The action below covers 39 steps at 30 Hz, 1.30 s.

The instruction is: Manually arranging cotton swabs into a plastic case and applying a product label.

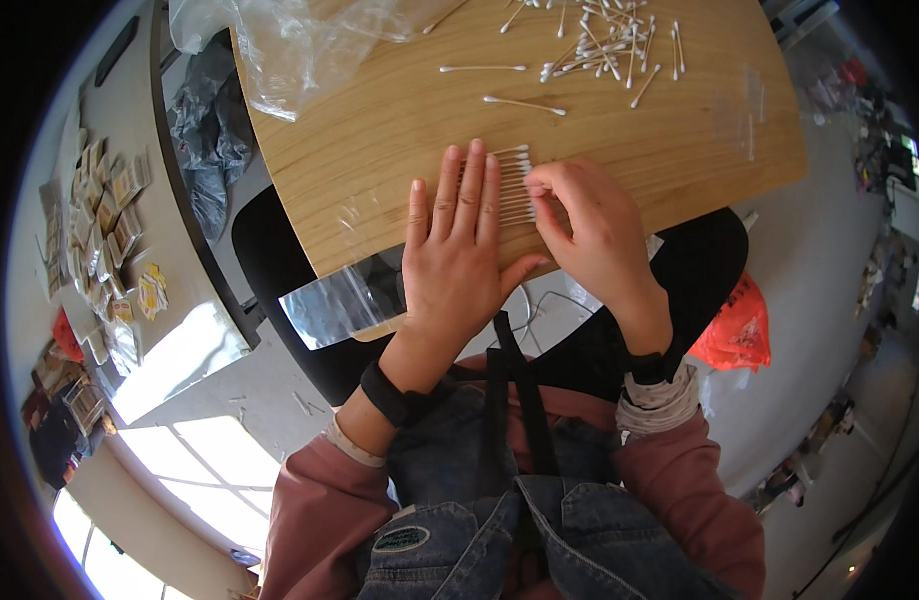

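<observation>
A row of cotton swabs [515, 190] lies side by side on the wooden table, white tips lined up at the right end. My left hand [452, 250] rests flat across their left part, fingers stretched out, hiding the other ends. At the right end of the row, my right hand [591, 225] is closed in a pinch, thumb and forefinger right by the white tips. Whatever sits between those fingertips is hidden. Beyond the hands lies a loose pile of swabs [604, 50], with a few single swabs [524, 104] scattered nearer.
A clear plastic bag [299, 60] covers the table's far left corner. Clear film [329, 300] hangs over the near left edge of the table [679, 130]. Packets [104, 220] crowd a side table on the left. An orange-red bag [734, 330] stands low on the right.
</observation>
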Each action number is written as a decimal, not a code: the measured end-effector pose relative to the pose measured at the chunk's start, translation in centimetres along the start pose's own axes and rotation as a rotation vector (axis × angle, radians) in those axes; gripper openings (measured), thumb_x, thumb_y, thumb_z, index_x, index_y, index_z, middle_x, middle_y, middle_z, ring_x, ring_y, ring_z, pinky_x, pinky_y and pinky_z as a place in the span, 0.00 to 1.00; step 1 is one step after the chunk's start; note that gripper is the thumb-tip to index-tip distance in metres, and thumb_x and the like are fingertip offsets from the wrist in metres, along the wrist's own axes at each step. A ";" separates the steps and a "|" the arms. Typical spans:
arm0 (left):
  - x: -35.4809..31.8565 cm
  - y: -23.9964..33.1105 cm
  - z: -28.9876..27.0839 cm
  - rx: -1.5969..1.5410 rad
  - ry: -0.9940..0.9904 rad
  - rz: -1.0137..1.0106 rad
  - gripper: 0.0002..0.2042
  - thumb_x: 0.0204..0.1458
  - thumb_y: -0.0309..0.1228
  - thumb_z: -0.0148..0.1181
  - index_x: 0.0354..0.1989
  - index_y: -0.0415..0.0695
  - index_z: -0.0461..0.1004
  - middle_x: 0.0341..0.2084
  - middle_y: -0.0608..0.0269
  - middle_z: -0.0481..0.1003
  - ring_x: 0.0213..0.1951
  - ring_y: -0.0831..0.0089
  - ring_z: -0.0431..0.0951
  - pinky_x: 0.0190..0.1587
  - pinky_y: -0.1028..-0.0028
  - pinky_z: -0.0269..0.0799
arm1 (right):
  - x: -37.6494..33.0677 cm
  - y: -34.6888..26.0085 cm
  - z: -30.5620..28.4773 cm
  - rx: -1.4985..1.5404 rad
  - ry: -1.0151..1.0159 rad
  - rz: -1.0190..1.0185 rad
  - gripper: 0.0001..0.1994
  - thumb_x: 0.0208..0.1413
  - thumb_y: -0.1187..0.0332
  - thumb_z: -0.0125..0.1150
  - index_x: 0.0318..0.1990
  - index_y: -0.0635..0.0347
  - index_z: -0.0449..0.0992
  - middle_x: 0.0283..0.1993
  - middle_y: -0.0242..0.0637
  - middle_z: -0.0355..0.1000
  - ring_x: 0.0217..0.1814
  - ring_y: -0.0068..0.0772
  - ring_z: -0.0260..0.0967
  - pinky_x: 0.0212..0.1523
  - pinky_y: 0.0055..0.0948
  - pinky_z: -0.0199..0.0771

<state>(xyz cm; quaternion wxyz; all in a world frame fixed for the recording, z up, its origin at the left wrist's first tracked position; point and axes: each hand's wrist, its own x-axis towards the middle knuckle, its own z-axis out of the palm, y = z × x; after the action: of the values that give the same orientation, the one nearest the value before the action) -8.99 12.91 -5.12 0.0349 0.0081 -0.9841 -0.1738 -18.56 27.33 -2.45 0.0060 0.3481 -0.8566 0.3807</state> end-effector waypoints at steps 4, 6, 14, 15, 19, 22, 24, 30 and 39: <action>0.0 0.1 0.0 -0.010 0.013 0.002 0.48 0.52 0.64 0.54 0.73 0.36 0.57 0.75 0.52 0.54 0.77 0.57 0.49 0.75 0.51 0.43 | 1.5 -1.6 -0.4 -0.361 -0.135 -0.194 0.12 0.45 0.77 0.65 0.39 0.61 0.74 0.32 0.35 0.75 0.35 0.35 0.72 0.33 0.33 0.73; 0.0 0.0 0.2 0.037 0.030 0.005 0.47 0.54 0.65 0.50 0.73 0.37 0.58 0.74 0.53 0.55 0.77 0.57 0.49 0.75 0.51 0.43 | 2.0 -2.5 0.2 -0.495 -0.184 -0.247 0.12 0.44 0.74 0.65 0.38 0.61 0.74 0.32 0.34 0.75 0.36 0.33 0.72 0.34 0.32 0.72; 0.2 0.2 0.4 0.054 0.060 0.024 0.45 0.57 0.64 0.47 0.72 0.38 0.58 0.74 0.52 0.55 0.77 0.57 0.49 0.75 0.52 0.43 | 2.1 -2.3 1.6 -0.853 -0.231 -0.490 0.11 0.46 0.69 0.65 0.38 0.58 0.72 0.28 0.32 0.73 0.36 0.30 0.71 0.36 0.27 0.71; 0.2 0.2 0.4 0.029 0.066 0.033 0.45 0.57 0.64 0.48 0.72 0.37 0.58 0.74 0.52 0.55 0.77 0.57 0.49 0.75 0.52 0.43 | 2.1 -2.5 1.0 -0.859 -0.229 -0.489 0.11 0.46 0.69 0.65 0.38 0.58 0.72 0.28 0.32 0.73 0.36 0.30 0.71 0.36 0.27 0.71; -0.1 -0.2 0.1 -0.003 0.035 0.018 0.46 0.56 0.63 0.52 0.72 0.35 0.57 0.75 0.51 0.54 0.77 0.57 0.49 0.75 0.51 0.43 | 1.5 -2.5 -4.8 -0.891 -0.369 -0.113 0.10 0.47 0.74 0.62 0.37 0.60 0.68 0.33 0.39 0.71 0.42 0.41 0.73 0.38 0.36 0.75; -0.6 -0.4 0.0 -0.106 0.056 0.010 0.47 0.54 0.57 0.61 0.73 0.36 0.55 0.74 0.51 0.55 0.76 0.56 0.52 0.75 0.48 0.42 | -1.3 -1.1 -11.3 -0.930 -0.240 0.186 0.09 0.49 0.76 0.60 0.36 0.58 0.67 0.32 0.40 0.71 0.38 0.45 0.73 0.36 0.40 0.72; -1.0 -0.4 -0.1 -0.184 0.096 -0.009 0.48 0.52 0.55 0.65 0.74 0.36 0.52 0.73 0.50 0.56 0.75 0.54 0.53 0.74 0.45 0.42 | -4.3 0.2 -15.2 -0.940 -0.190 0.459 0.08 0.50 0.76 0.59 0.36 0.58 0.67 0.33 0.40 0.72 0.39 0.46 0.73 0.37 0.41 0.72; -0.5 -0.2 -0.3 -0.200 0.150 0.032 0.50 0.50 0.53 0.68 0.75 0.36 0.50 0.72 0.50 0.58 0.73 0.50 0.57 0.73 0.41 0.40 | -16.2 6.7 -19.8 -0.895 -0.192 0.915 0.09 0.51 0.76 0.58 0.41 0.58 0.71 0.38 0.44 0.74 0.43 0.49 0.73 0.42 0.42 0.73; -0.9 -1.0 -0.5 -0.297 0.139 0.028 0.44 0.58 0.51 0.61 0.74 0.35 0.50 0.71 0.46 0.59 0.74 0.50 0.56 0.74 0.47 0.42 | -7.5 2.5 -11.8 -0.308 0.356 0.422 0.12 0.67 0.75 0.54 0.56 0.63 0.72 0.62 0.44 0.70 0.65 0.40 0.67 0.66 0.38 0.65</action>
<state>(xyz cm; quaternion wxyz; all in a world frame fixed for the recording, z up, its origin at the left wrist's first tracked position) -8.10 11.81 -5.08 0.1060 0.0011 -0.9428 -0.3160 -17.39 40.66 2.19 0.1293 0.0855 -0.9430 0.2944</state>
